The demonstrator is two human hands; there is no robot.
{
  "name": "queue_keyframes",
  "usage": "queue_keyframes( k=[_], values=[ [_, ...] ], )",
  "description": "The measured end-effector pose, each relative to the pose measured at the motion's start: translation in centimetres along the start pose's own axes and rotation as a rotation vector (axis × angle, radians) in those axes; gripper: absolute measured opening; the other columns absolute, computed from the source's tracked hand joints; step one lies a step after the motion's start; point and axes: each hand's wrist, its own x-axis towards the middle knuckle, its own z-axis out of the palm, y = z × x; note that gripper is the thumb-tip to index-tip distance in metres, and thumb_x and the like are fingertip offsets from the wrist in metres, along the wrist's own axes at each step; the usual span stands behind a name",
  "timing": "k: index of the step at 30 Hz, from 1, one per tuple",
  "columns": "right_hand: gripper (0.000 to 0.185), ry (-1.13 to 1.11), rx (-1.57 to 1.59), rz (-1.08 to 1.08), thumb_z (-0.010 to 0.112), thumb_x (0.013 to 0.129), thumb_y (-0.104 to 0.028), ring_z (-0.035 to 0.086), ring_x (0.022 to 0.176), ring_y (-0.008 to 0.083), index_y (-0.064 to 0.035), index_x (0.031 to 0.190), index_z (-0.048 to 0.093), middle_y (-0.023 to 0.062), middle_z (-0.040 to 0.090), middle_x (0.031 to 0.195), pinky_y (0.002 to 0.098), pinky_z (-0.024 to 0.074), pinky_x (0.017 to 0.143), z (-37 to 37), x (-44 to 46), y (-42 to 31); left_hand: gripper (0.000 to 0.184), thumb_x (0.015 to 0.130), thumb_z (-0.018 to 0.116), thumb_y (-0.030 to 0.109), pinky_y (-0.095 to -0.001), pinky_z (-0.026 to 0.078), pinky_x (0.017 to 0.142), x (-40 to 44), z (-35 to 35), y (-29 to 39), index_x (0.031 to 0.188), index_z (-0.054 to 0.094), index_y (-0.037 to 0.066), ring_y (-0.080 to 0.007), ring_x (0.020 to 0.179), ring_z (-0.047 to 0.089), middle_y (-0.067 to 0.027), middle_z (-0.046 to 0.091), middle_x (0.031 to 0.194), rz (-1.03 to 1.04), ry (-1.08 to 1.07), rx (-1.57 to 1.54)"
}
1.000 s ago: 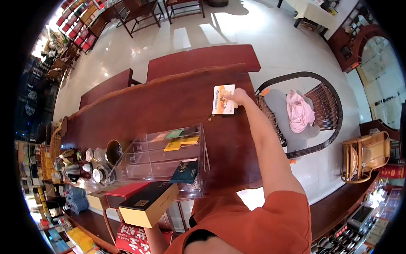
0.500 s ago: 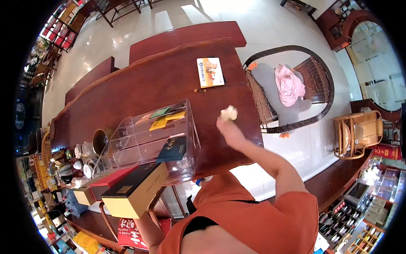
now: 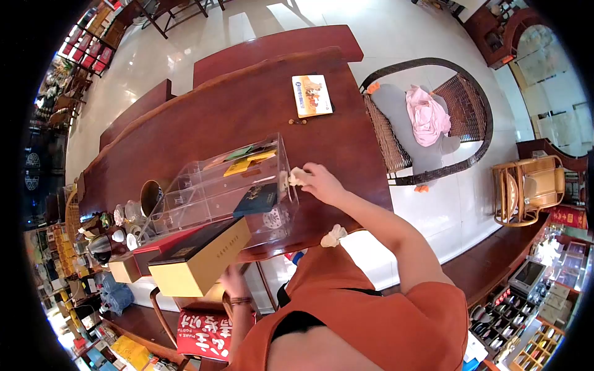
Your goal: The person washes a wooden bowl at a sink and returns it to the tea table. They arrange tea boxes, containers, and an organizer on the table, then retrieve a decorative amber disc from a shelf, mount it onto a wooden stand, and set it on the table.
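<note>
My right hand point(image 3: 322, 184) pinches a crumpled pale tissue point(image 3: 297, 177) at the right end of the clear acrylic organizer point(image 3: 210, 201). Another crumpled tissue point(image 3: 334, 235) lies at the table's near edge. My left hand point(image 3: 234, 282) is low, beside the black and gold box point(image 3: 199, 256); its fingers are partly hidden and blurred. Yellow packets point(image 3: 238, 167) and a dark teal packet point(image 3: 256, 200) are on the organizer. A white and orange booklet point(image 3: 312, 96) lies farther back on the wooden table point(image 3: 247, 111), with small brown items point(image 3: 297, 122) near it.
A wicker chair point(image 3: 487, 123) with a grey cushion and pink cloth point(image 3: 427, 117) stands right of the table. Cups and a brown bowl point(image 3: 150, 198) are at the left. A red cushion point(image 3: 204, 334) rests on a chair below the boxes.
My right hand has moved from the booklet to the organizer's right side with a tissue. A second tissue now shows at the near edge. My left hand has come out from under the black box.
</note>
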Motion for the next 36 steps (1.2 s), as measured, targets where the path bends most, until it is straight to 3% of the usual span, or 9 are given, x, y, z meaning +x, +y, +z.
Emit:
queue_keyframes(
  k=[7, 9, 14, 21, 23, 27, 29, 35, 36],
  values=[
    [0.014, 0.355, -0.473, 0.414, 0.05, 0.08, -0.007, 0.058, 0.08, 0.0349, -0.0052, 0.088, 0.062, 0.0161, 0.061, 0.083, 0.045, 0.0476, 0.07, -5.2, 1.9, 9.7, 0.026, 0.089, 0.06, 0.017, -0.0249, 0.05, 0.06, -3.8, 8.6, 3.6, 0.106, 0.059, -0.003, -0.0112, 0.069, 0.061, -0.0064, 0.063, 0.084, 0.227, -0.707, 0.137],
    [0.017, -0.122, -0.364, 0.507, 0.049, 0.083, -0.013, 0.06, 0.083, 0.0365, -0.0036, 0.093, 0.059, 0.0182, 0.063, 0.088, 0.0461, 0.0486, 0.071, -2.7, 0.5, 6.5, 0.026, 0.088, 0.06, 0.018, -0.0262, 0.051, 0.062, -3.3, 8.4, 2.1, 0.105, 0.06, -0.002, -0.0145, 0.069, 0.062, -0.0087, 0.064, 0.083, 0.189, -0.759, 0.174],
    [0.019, -0.188, -0.408, 0.242, 0.043, 0.086, -0.015, 0.062, 0.079, 0.0347, -0.0033, 0.085, 0.058, 0.0191, 0.063, 0.08, 0.0445, 0.0497, 0.068, -5.5, -2.7, 2.9, 0.036, 0.084, 0.062, 0.027, -0.04, 0.052, 0.067, -4.5, 9.7, 6.2, 0.114, 0.055, 0.009, -0.0332, 0.084, 0.062, -0.0156, 0.06, 0.101, 0.622, -0.791, 0.643],
    [0.018, -0.342, -0.587, 0.09, 0.042, 0.085, -0.013, 0.061, 0.058, 0.035, 0.0016, 0.084, 0.051, 0.0207, 0.059, 0.062, 0.051, 0.0468, 0.049, -3.7, -5.9, 3.2, 0.024, 0.083, 0.058, 0.026, -0.0402, 0.051, 0.061, -6.1, 20.4, 2.7, 0.105, 0.054, 0.017, -0.0291, 0.078, 0.061, -0.0077, 0.055, 0.097, 0.894, -1.042, 0.748],
    [0.018, -0.718, -0.451, 0.042, 0.042, 0.084, -0.015, 0.062, 0.062, 0.0358, -0.002, 0.085, 0.053, 0.0214, 0.06, 0.065, 0.0511, 0.0475, 0.052, -4.0, -13.3, 0.2, 0.018, 0.08, 0.06, 0.021, -0.0422, 0.049, 0.067, -5.5, 19.0, 4.5, 0.096, 0.059, 0.011, -0.0336, 0.079, 0.06, -0.0104, 0.059, 0.092, 0.696, -0.879, 0.46],
    [0.014, 0.0, -0.599, 0.336, 0.046, 0.084, -0.016, 0.06, 0.061, 0.0344, -0.0074, 0.077, 0.056, 0.0135, 0.061, 0.067, 0.0459, 0.0484, 0.054, -10.0, -3.6, 4.6, 0.025, 0.082, 0.063, 0.019, -0.0369, 0.05, 0.065, -3.1, 18.0, 3.6, 0.101, 0.059, 0.004, -0.0276, 0.074, 0.062, -0.0125, 0.062, 0.083, 0.585, -0.719, 0.207],
    [0.012, 0.222, -0.793, 0.274, 0.049, 0.082, -0.016, 0.06, 0.061, 0.0312, -0.0077, 0.075, 0.055, 0.012, 0.061, 0.068, 0.0427, 0.0487, 0.053, -10.9, -0.6, 10.7, 0.022, 0.086, 0.062, 0.021, -0.0269, 0.048, 0.051, -3.7, 18.2, 3.9, 0.1, 0.061, 0.004, -0.0125, 0.06, 0.058, -0.0058, 0.063, 0.077, 0.009, -0.846, 0.034],
    [0.008, -0.585, -0.304, 0.117, 0.053, 0.077, -0.014, 0.061, 0.08, 0.0265, -0.007, 0.078, 0.057, 0.0156, 0.062, 0.081, 0.0428, 0.049, 0.061, 0.3, -16.1, -3.8, 0.021, 0.087, 0.058, 0.015, -0.0237, 0.051, 0.053, -5.1, 16.8, 3.8, 0.105, 0.058, 0.005, -0.0103, 0.068, 0.061, -0.0028, 0.064, 0.087, -0.505, -0.848, -0.352],
    [0.008, -0.294, -0.071, 0.26, 0.052, 0.078, -0.012, 0.06, 0.084, 0.0251, -0.0066, 0.082, 0.057, 0.0153, 0.061, 0.086, 0.041, 0.0492, 0.065, 1.8, -16.5, -4.5, 0.022, 0.086, 0.059, 0.017, -0.0267, 0.051, 0.058, -6.0, 16.0, 4.2, 0.104, 0.056, 0.005, -0.0137, 0.071, 0.061, -0.0053, 0.063, 0.086, -0.549, -0.776, -0.353]
  ],
)
